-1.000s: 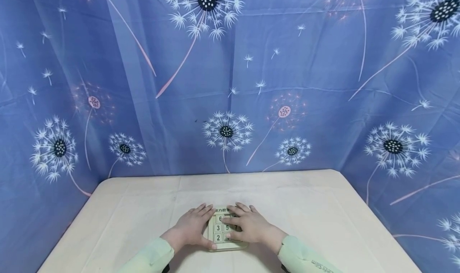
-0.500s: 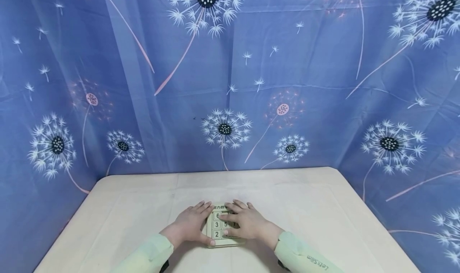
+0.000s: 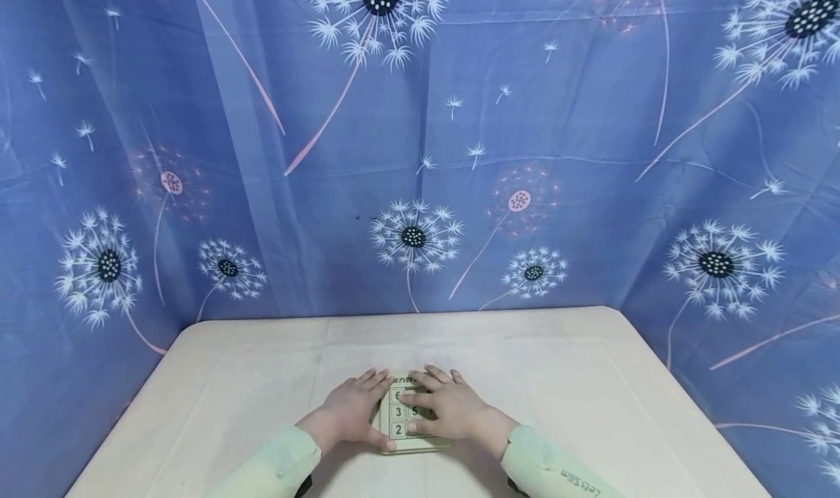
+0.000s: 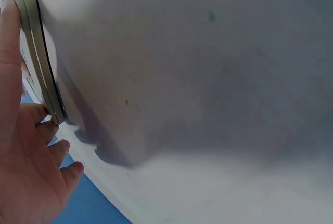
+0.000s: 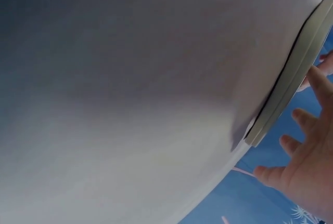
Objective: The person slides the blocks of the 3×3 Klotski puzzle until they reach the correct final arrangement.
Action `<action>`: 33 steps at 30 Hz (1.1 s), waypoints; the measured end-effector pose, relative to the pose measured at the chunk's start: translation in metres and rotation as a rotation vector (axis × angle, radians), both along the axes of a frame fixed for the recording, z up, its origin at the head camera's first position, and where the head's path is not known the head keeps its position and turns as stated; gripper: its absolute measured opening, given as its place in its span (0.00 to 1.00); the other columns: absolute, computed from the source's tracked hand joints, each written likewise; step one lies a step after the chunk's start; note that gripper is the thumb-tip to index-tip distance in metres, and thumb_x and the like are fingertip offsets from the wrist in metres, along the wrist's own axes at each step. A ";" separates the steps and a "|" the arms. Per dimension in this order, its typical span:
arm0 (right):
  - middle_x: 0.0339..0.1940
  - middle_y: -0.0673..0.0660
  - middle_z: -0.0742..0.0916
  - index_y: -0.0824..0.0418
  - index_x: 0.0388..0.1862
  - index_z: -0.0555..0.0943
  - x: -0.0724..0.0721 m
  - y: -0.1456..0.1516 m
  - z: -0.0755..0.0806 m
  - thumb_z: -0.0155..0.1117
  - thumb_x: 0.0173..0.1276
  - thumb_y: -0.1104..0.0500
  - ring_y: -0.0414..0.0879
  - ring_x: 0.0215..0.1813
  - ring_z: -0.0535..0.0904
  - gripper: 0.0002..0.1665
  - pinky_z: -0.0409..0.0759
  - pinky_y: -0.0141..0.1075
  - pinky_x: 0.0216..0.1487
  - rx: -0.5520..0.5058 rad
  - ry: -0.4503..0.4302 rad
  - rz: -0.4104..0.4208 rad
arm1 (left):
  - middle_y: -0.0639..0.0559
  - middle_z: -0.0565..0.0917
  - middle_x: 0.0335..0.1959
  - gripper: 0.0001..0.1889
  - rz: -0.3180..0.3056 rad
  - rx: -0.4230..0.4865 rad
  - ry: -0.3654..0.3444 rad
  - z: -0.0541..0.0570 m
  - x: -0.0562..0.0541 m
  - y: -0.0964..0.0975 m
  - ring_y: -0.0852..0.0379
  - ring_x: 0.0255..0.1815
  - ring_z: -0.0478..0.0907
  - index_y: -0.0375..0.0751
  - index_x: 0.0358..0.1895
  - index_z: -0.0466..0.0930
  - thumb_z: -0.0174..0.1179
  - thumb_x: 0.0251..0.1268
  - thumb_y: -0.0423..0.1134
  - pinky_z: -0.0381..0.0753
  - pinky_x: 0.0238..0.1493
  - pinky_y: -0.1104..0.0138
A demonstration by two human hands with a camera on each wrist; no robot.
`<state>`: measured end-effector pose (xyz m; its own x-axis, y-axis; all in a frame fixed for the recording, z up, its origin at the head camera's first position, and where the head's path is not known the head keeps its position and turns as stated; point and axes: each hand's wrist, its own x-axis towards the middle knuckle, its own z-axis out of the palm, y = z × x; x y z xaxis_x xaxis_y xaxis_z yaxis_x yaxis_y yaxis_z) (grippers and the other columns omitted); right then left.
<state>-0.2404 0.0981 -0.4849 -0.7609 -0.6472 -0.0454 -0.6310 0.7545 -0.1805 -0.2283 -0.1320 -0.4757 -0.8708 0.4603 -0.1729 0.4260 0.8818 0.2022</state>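
A pale green sliding number puzzle [image 3: 398,413] lies flat on the table, its tiles 6, 3, 2 and part of the 5 showing. My left hand [image 3: 354,410] holds its left side, thumb at the near-left corner and fingertips by the far-left corner. In the left wrist view the index finger of the left hand [image 4: 26,156] touches the corner of the puzzle's edge [image 4: 39,52]. Over the right-hand tiles my right hand [image 3: 456,407] is spread, forefinger and thumb tips on the tiles, hiding several of them. The right wrist view shows the right hand [image 5: 312,167] with extended fingers beside the puzzle's edge [image 5: 289,83].
The puzzle is near the front of a table under a cream cloth [image 3: 577,381]. A blue dandelion-print curtain [image 3: 315,250] closes in the back and both sides. Pale green sleeves [image 3: 545,461] cover both forearms.
My right hand's fingers have slid slightly left over the tiles, covering more of the 7 and 5. The left hand keeps its hold on the puzzle. The head view shifts slightly.
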 end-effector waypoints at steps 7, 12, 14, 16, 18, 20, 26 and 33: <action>0.82 0.54 0.70 0.39 0.74 0.74 0.000 0.002 0.006 0.59 0.71 0.30 0.61 0.82 0.64 0.36 0.67 0.69 0.76 0.002 0.004 0.020 | 0.44 0.64 0.81 0.62 -0.002 -0.003 0.008 0.000 0.000 -0.001 0.42 0.83 0.60 0.39 0.78 0.63 0.74 0.42 0.73 0.66 0.80 0.44; 0.79 0.55 0.74 0.43 0.75 0.74 -0.001 0.010 0.007 0.58 0.73 0.32 0.58 0.80 0.68 0.36 0.69 0.68 0.75 -0.013 0.055 0.060 | 0.44 0.64 0.81 0.61 -0.003 -0.003 0.000 0.001 0.001 0.000 0.42 0.83 0.60 0.39 0.78 0.63 0.74 0.43 0.73 0.66 0.80 0.44; 0.78 0.54 0.76 0.44 0.74 0.74 -0.001 0.016 0.005 0.57 0.74 0.33 0.58 0.79 0.70 0.35 0.69 0.68 0.75 -0.023 0.084 0.077 | 0.44 0.64 0.82 0.62 -0.003 -0.011 0.000 0.000 0.001 0.000 0.42 0.83 0.60 0.40 0.79 0.62 0.73 0.43 0.73 0.66 0.80 0.44; 0.77 0.54 0.77 0.45 0.74 0.74 -0.001 0.021 0.003 0.57 0.74 0.33 0.57 0.78 0.70 0.34 0.70 0.68 0.74 -0.023 0.113 0.089 | 0.45 0.64 0.82 0.62 0.003 -0.018 0.001 0.000 0.001 0.001 0.42 0.83 0.59 0.40 0.79 0.61 0.73 0.43 0.73 0.66 0.80 0.45; 0.76 0.54 0.78 0.45 0.73 0.75 -0.001 0.027 0.002 0.56 0.75 0.33 0.57 0.78 0.72 0.34 0.71 0.68 0.73 -0.021 0.136 0.095 | 0.45 0.63 0.82 0.62 0.006 -0.021 0.005 -0.001 0.001 0.001 0.42 0.84 0.59 0.40 0.79 0.61 0.73 0.44 0.73 0.67 0.80 0.45; 0.75 0.54 0.78 0.46 0.72 0.75 -0.001 0.032 0.001 0.56 0.75 0.35 0.58 0.77 0.73 0.32 0.72 0.69 0.72 -0.027 0.146 0.097 | 0.45 0.64 0.82 0.62 0.009 -0.021 0.009 -0.001 0.002 0.000 0.42 0.83 0.59 0.40 0.79 0.61 0.74 0.43 0.72 0.67 0.80 0.45; 0.74 0.56 0.79 0.49 0.70 0.77 0.002 0.043 0.002 0.56 0.76 0.36 0.58 0.75 0.74 0.31 0.72 0.68 0.72 -0.036 0.156 0.082 | 0.45 0.64 0.82 0.62 0.016 -0.014 0.005 -0.002 0.002 -0.001 0.43 0.84 0.59 0.39 0.79 0.62 0.74 0.43 0.73 0.66 0.81 0.45; 0.74 0.56 0.79 0.47 0.69 0.78 0.005 0.051 0.002 0.55 0.76 0.36 0.58 0.75 0.75 0.29 0.73 0.69 0.71 -0.032 0.159 0.072 | 0.45 0.63 0.82 0.63 0.008 -0.014 0.006 -0.001 0.001 0.000 0.43 0.84 0.58 0.40 0.79 0.61 0.74 0.42 0.73 0.66 0.81 0.45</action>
